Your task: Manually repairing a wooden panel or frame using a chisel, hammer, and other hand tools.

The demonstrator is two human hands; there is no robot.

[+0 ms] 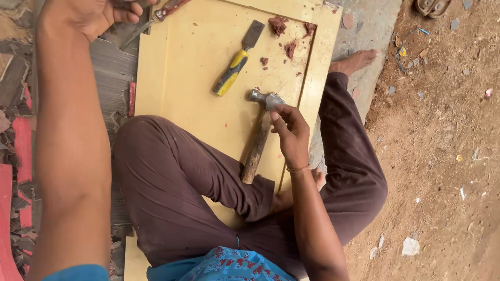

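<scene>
1. The right hand [290, 134] hovers over the head end of the steel claw hammer with the worn wooden handle [259, 136], fingers curled and half open, fingertips touching or just above the neck; it has not closed round anything yet.
2. The hammer lies flat on the pale yellow rectangular wooden panel [192, 78], head pointing away from the person and handle end lying just beside the knee of the brown trousers [172, 182].
3. For a sound grip, I judge the hand does better lower on the handle than at the neck, where the balance is poor.
4. The left hand [91, 14] is at the top edge of view, closed on something by the panel's far corner; what it holds I cannot tell.
5. The chisel with the yellow and black handle [233, 68] lies near the hammer head, apart from it, so a lift straight up avoids knocking it.
6. Crumbs of reddish-brown debris [278, 24] sit near the panel's raised far rim.
7. The panel's right edge runs close to the hammer; beyond it lie a bare foot [357, 61] and open dirt ground [442, 130], giving room to swing on that side.
</scene>
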